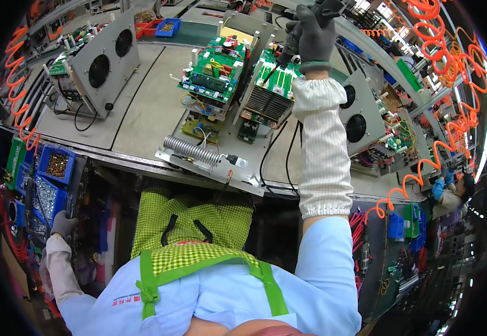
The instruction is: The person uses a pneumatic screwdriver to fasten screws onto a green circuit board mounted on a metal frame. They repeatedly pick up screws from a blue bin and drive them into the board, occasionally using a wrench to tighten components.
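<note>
Your left hand (63,224) rests curled by the screw bins (47,185); right hand (313,33) clamps the driver (286,53) above the green board (274,78). Tilt it, and the bit could slip, gouging components.
</note>
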{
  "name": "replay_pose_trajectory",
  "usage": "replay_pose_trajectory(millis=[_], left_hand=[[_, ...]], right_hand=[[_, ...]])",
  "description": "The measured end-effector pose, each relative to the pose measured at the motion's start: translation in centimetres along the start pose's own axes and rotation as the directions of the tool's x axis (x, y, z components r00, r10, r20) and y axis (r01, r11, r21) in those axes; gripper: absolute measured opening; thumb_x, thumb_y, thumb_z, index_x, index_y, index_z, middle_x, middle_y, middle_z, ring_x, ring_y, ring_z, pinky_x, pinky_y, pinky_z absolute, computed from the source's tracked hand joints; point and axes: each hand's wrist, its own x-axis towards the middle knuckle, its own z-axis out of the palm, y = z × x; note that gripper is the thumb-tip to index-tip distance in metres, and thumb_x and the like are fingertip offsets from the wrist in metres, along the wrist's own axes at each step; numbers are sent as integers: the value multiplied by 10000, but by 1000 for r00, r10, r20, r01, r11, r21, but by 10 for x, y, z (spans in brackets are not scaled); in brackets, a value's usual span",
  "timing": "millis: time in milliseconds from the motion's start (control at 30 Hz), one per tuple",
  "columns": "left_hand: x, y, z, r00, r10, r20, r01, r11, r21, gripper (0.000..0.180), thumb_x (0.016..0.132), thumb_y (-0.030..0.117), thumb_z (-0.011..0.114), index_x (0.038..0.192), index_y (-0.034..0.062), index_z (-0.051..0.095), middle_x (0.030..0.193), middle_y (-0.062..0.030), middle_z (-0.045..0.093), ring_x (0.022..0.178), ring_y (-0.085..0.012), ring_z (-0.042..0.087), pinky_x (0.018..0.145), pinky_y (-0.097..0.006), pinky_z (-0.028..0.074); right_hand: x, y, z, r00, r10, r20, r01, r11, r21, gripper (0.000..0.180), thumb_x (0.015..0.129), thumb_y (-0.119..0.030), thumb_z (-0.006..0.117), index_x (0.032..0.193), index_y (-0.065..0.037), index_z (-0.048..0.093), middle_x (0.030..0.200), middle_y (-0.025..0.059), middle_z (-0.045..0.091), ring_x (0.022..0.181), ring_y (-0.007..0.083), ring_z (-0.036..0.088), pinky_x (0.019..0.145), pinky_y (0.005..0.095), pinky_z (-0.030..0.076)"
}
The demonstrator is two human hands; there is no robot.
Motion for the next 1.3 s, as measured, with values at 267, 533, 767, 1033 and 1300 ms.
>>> replay_pose_trajectory(millis=[267,533,767,1033,1300], left_hand=[[-17,16,-8,973,199,-121,-182,974,136,254,766,221,658,861,-12,620,782,-208,628,741,-364,609,653,-442,443],[-53,171,-41,911,123,-394,-403,475,-782,307,975,321,452,852,61,560,676,-3,478,567,-110,423,517,-258,334],[-97,414,-52,605,771,197,157,127,-979,349,976,291,403,1200,38,490,543,78,269,392,-24,274,329,-177,205],[-51,545,26,316,853,415,425,264,-866,321,934,297,456,981,6,582,548,67,328,431,-51,300,383,-218,225],[-28,587,72,342,912,-228,-562,4,-827,258,936,256,434,936,50,591,654,-9,471,579,-111,485,513,-262,402]], right_hand=[[4,8,13,991,-135,23,136,991,-5,151,832,-130,640,868,-86,500,611,-6,533,460,76,500,421,217,399],[5,8,16,985,-172,24,173,983,-54,180,830,-197,656,806,-94,510,557,-3,530,431,75,484,404,216,384],[7,8,12,990,-118,84,123,990,-69,214,814,-242,679,847,-98,524,563,-1,534,431,77,481,400,217,382],[5,9,28,986,-128,103,133,990,-39,214,810,-224,675,875,-85,525,586,13,540,453,80,491,421,221,389],[1,-3,25,998,-17,67,23,995,-101,217,808,-260,645,820,-71,538,553,18,518,410,86,459,364,230,349]])
